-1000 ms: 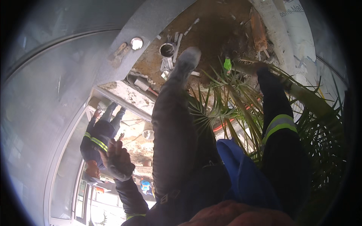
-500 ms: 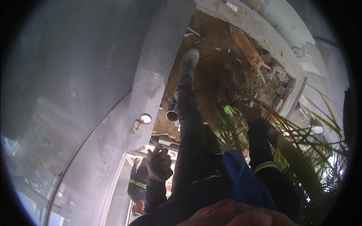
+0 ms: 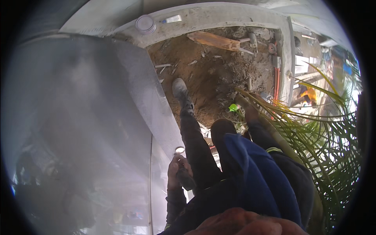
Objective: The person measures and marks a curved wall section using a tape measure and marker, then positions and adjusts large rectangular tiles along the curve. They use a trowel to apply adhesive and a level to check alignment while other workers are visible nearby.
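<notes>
Right hand point(image 3: 252, 112) at the stem of the palm plant point(image 3: 313, 141), which spreads toward 4 o'clock; finger closure cannot be told. Left hand point(image 3: 179, 171), 6 o'clock: fingers curled, contents unclear. Good control probably needs firm footing for the boot point(image 3: 180, 90).

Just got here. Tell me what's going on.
A person has one grey shoe on bare soil inside a concrete curb. Their right hand is at the thick stem of a palm plant along their right side; the exact grip is hard to make out. Their left hand is by the grey panelling, close to a round bright disc; whether the dark shape there is held or worn is unclear. A brown plank lies ahead.
</notes>
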